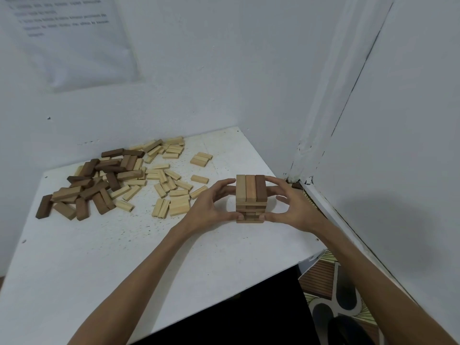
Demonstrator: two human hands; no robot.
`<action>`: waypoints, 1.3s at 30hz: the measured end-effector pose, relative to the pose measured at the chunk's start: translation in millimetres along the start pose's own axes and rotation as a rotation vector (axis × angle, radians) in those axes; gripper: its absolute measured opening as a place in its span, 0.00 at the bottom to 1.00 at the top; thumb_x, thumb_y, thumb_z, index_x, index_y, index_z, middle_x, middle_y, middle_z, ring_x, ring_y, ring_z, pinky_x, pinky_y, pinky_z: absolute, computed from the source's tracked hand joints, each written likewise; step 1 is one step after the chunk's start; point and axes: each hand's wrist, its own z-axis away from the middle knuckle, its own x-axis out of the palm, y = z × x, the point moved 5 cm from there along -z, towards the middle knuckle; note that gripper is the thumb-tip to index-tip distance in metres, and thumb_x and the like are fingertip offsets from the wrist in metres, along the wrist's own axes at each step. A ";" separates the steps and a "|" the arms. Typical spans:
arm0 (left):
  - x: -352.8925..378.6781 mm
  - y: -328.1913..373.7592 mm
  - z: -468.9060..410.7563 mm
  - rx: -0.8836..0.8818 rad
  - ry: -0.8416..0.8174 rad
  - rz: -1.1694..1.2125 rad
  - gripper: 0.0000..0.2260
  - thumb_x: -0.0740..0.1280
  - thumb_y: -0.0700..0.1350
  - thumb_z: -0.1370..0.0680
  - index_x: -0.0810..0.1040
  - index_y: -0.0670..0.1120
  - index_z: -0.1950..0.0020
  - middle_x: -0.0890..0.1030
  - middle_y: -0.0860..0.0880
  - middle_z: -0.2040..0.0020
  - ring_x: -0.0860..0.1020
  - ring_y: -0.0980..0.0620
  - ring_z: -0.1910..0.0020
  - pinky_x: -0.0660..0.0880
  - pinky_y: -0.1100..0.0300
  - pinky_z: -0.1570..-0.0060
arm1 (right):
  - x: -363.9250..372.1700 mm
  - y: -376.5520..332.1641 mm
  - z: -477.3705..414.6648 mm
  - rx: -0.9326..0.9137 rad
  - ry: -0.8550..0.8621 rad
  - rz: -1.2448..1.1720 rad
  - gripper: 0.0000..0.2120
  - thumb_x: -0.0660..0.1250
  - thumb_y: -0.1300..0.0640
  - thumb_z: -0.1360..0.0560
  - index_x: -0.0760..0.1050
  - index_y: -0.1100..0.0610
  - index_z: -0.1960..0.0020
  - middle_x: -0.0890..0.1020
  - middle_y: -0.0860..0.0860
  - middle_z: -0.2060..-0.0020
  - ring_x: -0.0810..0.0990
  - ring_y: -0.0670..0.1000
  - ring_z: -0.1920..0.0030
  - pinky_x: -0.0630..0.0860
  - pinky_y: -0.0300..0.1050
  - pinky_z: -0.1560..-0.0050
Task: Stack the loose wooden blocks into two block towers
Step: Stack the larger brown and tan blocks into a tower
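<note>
A short block tower [251, 195] of several layers stands on the white table [99, 257] near its right edge. Its top layer has three blocks side by side, pale, mid-brown and dark brown. My left hand [214, 205] clasps the tower's left side, thumb at the base and fingers at the top. On the tower's right side my right hand [288, 205] does the same. A wide pile of loose wooden blocks [119, 180], dark brown ones on the left and pale ones on the right, lies at the back left of the table.
White walls close in behind and to the right of the table, meeting in a corner just past the tower. A printed sheet [72, 38] hangs on the back wall. Patterned floor [331, 290] shows beyond the table's right front edge.
</note>
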 end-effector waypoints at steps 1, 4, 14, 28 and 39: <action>-0.1 0.1 -0.1 0.000 0.001 -0.002 0.41 0.84 0.41 0.33 0.68 0.46 0.23 0.82 0.56 0.35 0.77 0.55 0.31 0.70 0.47 0.26 | -0.1 -0.1 0.2 0.000 0.001 0.001 0.46 0.83 0.51 0.32 0.63 0.45 0.20 0.80 0.40 0.35 0.77 0.43 0.32 0.70 0.51 0.27; 0.1 1.1 -0.5 0.003 0.006 -0.025 0.42 0.84 0.42 0.33 0.68 0.47 0.23 0.82 0.57 0.36 0.77 0.56 0.31 0.69 0.46 0.26 | -0.5 -0.7 0.4 -0.004 -0.002 0.005 0.46 0.83 0.51 0.31 0.63 0.45 0.20 0.80 0.41 0.35 0.78 0.44 0.33 0.71 0.52 0.28; 1.8 -0.4 1.1 -0.005 0.019 -0.018 0.42 0.84 0.42 0.33 0.68 0.46 0.23 0.82 0.54 0.35 0.77 0.54 0.31 0.70 0.46 0.26 | 0.7 0.8 2.3 -0.004 -0.001 0.003 0.45 0.82 0.51 0.30 0.63 0.46 0.20 0.80 0.43 0.33 0.78 0.46 0.33 0.70 0.56 0.25; -22.9 30.2 13.6 0.049 0.025 -0.113 0.32 0.73 0.59 0.25 0.70 0.51 0.23 0.76 0.59 0.28 0.73 0.56 0.28 0.69 0.46 0.26 | -23.3 -47.5 -6.5 -0.086 -0.026 -0.022 0.29 0.65 0.45 0.19 0.64 0.48 0.20 0.73 0.39 0.26 0.69 0.41 0.25 0.65 0.49 0.24; -64.3 57.5 20.3 0.121 0.044 -0.231 0.30 0.73 0.59 0.23 0.71 0.53 0.24 0.75 0.59 0.27 0.74 0.58 0.29 0.69 0.47 0.26 | -12.0 -102.2 -30.8 -0.205 -0.059 0.233 0.35 0.62 0.30 0.23 0.63 0.42 0.20 0.69 0.35 0.24 0.66 0.38 0.24 0.64 0.47 0.23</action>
